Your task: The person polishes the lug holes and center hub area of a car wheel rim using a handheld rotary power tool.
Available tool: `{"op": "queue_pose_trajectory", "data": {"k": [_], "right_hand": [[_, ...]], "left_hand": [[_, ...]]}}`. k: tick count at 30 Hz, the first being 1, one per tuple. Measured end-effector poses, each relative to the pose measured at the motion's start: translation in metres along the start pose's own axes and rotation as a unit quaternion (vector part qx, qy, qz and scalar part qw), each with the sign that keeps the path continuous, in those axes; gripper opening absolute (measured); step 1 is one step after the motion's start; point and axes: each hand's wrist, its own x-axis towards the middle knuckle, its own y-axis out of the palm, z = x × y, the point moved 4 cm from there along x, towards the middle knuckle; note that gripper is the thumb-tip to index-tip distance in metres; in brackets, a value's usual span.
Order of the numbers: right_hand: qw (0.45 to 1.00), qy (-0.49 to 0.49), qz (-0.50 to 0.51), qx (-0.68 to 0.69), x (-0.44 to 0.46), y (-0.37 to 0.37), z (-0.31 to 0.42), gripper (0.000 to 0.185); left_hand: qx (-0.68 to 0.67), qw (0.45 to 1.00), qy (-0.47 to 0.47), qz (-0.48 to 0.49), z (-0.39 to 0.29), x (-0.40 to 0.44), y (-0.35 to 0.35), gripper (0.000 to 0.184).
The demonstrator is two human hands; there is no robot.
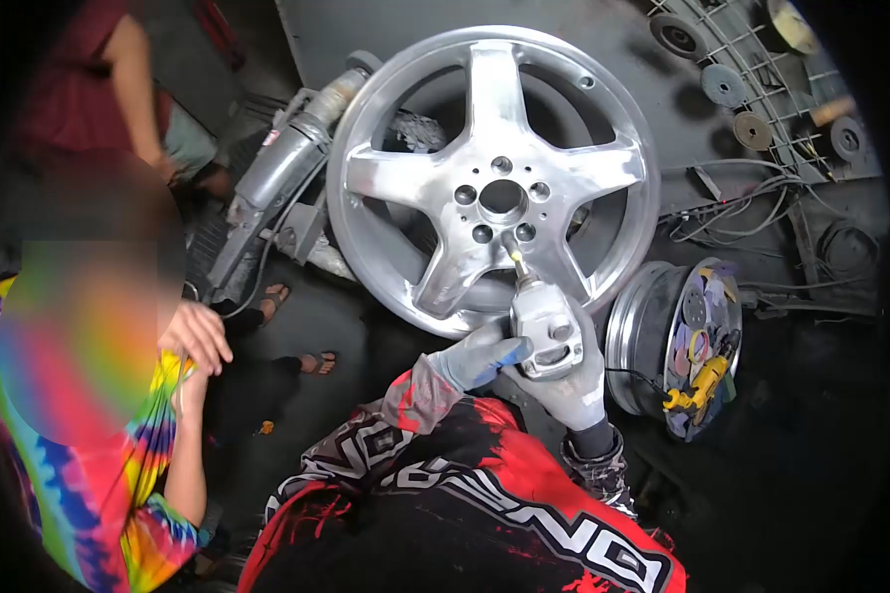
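Note:
A silver five-spoke alloy wheel rim (492, 94) stands in front of me, its face towards me. My right hand (576, 393), in a grey-white glove, grips the pale body of a die grinder (544, 321) from below and the right. My left hand (480, 362), in a glove with blue patches, is closed on the grinder's left side, thumb across it. The grinder's yellow tip (516, 256) is at the lower spoke, just below the bolt holes around the hub; whether it touches the metal I cannot tell. Some fingers are hidden behind the tool.
Right of the wheel, another rim (635, 341) holds sanding discs and a yellow power tool (700, 383). A metal machine arm (285, 163) stands behind left. A person in a tie-dye shirt (79, 494) is close on my left; another person (89, 84) is behind. Discs hang on a wire rack (752, 89); cables (752, 203) lie below.

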Motion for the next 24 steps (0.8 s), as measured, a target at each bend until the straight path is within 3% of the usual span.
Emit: {"op": "queue_pose_trajectory", "data": {"k": [4,12,16,19,21,24], "right_hand": [[0.991,0.015,-0.011,-0.13,0.043,0.004,0.024,0.101],[0.971,0.141,-0.019,-0.192,0.075,0.017,0.032,0.101],[0.965,0.2,-0.002,-0.167,0.074,0.025,0.027,0.097],[0.973,0.168,0.014,-0.16,0.077,0.033,0.02,0.1],[0.966,0.126,0.013,-0.226,0.08,0.037,0.023,0.101],[0.968,0.113,-0.002,-0.225,0.068,0.027,0.024,0.103]], "left_hand": [[-0.077,0.997,0.0,-0.005,-0.014,0.032,-0.023,0.067],[-0.215,0.973,-0.064,-0.043,-0.017,0.052,-0.035,0.066],[-0.207,0.974,-0.065,-0.07,-0.024,0.04,-0.042,0.061],[-0.152,0.979,-0.114,-0.073,-0.032,0.035,-0.05,0.068],[-0.098,0.988,-0.081,-0.087,-0.041,0.037,-0.052,0.052],[-0.061,0.993,-0.095,-0.043,-0.054,0.043,-0.037,0.053]]}}
